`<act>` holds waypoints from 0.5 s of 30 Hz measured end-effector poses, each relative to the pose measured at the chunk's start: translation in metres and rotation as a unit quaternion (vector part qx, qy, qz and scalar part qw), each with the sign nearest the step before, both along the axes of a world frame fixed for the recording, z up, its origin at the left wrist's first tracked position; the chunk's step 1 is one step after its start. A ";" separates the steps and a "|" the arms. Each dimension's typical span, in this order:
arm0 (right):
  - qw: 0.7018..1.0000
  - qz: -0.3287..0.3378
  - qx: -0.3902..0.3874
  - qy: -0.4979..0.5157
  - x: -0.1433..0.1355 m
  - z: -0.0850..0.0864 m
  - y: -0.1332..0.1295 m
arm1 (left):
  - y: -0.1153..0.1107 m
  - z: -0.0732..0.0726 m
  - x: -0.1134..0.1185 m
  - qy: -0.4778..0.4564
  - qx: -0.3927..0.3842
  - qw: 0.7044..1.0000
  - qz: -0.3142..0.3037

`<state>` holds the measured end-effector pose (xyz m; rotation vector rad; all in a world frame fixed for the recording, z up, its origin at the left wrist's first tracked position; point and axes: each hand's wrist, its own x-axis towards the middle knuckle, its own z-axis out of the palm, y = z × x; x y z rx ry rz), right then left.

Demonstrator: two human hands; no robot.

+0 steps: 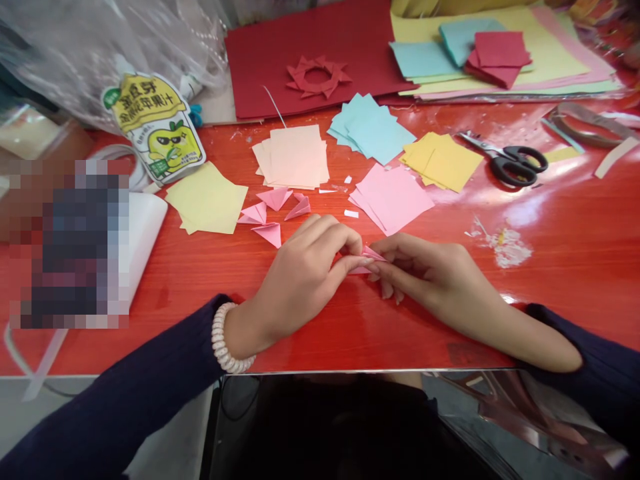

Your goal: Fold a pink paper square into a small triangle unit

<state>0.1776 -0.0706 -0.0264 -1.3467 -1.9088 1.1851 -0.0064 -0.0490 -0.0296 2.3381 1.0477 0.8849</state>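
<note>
Between my two hands is a small folded piece of pink paper (373, 255), held just above the red table. My left hand (313, 267) pinches its left side with thumb and fingers, and they cover much of it. On the other side, my right hand (430, 270) grips the paper between thumb and forefinger, its other fingers curled below. Several folded pink paper pieces (270, 235) lie just beyond my left hand. A stack of pink paper squares (393, 198) rests beyond my right hand.
Yellow-green (210, 200), peach (295, 157), blue (370, 127) and yellow squares (443, 162) lie further back. Black-handled scissors (517, 165) are at the right. A red folded paper ring (319, 77) sits on red sheets (260, 60). A printed pouch (157, 133) stands left. Paper scraps (510, 250) lie right.
</note>
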 end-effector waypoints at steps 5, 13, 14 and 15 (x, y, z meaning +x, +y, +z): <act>1.000 0.007 -0.002 -0.013 0.001 0.002 0.000 | 0.002 0.001 -0.001 -0.010 -0.064 0.998 0.001; 0.996 -0.015 -0.053 0.067 0.003 0.001 0.002 | 0.004 0.007 -0.002 -0.016 -0.078 0.997 -0.007; 0.996 -0.025 -0.050 0.075 0.003 0.001 0.002 | 0.004 0.008 -0.001 -0.020 -0.085 0.996 0.004; 0.996 -0.033 -0.039 0.076 0.003 0.001 0.002 | 0.004 0.008 -0.001 -0.025 -0.095 0.995 0.015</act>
